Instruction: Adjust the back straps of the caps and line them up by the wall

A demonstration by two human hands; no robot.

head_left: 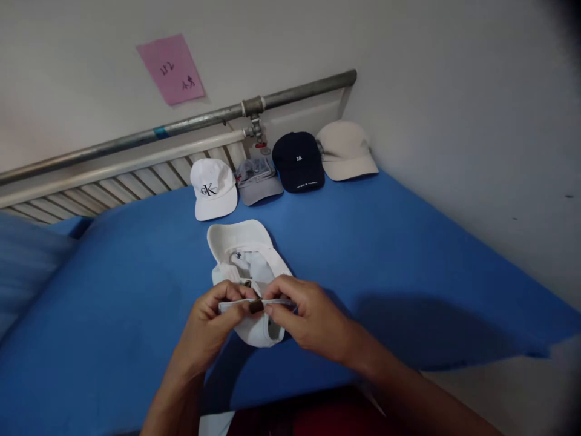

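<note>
A white baseball cap (242, 233) lies upside down on the blue-covered table, its brim pointing away from me and its inside showing. Both hands are at its back strap, where a small dark buckle (256, 306) sits between my fingertips. My left hand (213, 315) pinches the strap on the left of the buckle. On the other side, my right hand (302, 309) grips the strap between thumb and fingers. How the strap runs through the buckle is too small to make out.
Along the back stand a white cap (214, 184), a grey cap (259, 180), a navy cap (297, 163) and a beige cap (347, 148). Behind them are a radiator (122, 178) and a metal pipe (200, 124). A wall (476, 121) borders the right side of the blue table cover (136, 290).
</note>
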